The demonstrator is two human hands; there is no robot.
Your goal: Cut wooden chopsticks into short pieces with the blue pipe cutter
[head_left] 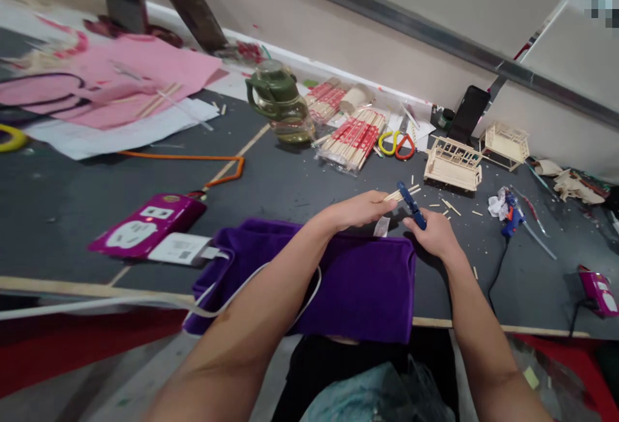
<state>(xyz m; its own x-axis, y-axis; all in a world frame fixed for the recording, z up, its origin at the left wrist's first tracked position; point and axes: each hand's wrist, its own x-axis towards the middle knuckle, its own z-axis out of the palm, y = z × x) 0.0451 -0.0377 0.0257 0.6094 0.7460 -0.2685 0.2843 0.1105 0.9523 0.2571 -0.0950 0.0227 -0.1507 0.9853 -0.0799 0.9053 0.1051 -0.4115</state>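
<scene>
Over the far edge of the purple cloth (372,293), several thin sticks (393,197) are pinched in the left hand (358,209), its fingers closed, with the tips left jutting to the right. Blue clippers (416,213) are gripped in the right hand (438,235), its fingers wrapped about the handles; the head is set across the sticks near their free ends, presumably so that all are met along one line. Whether the wood is bitten through cannot be told. Just beyond, stick pieces (451,207) are scattered on the dark table (280,190). Farther off, a small wooden bench (452,173) is stood upright, a second wooden frame (505,146) behind it, both likely kept out of the way. To the right, a blue glue gun (513,221) is laid beside crumpled tissue (496,208), perhaps for catching drips. Stick packets (355,138) and scissors (405,147) are placed ahead, near a green jug (278,90). At left, a white charger (178,249) is plugged into a purple power box (169,206), probably for nearness to the seat.
</scene>
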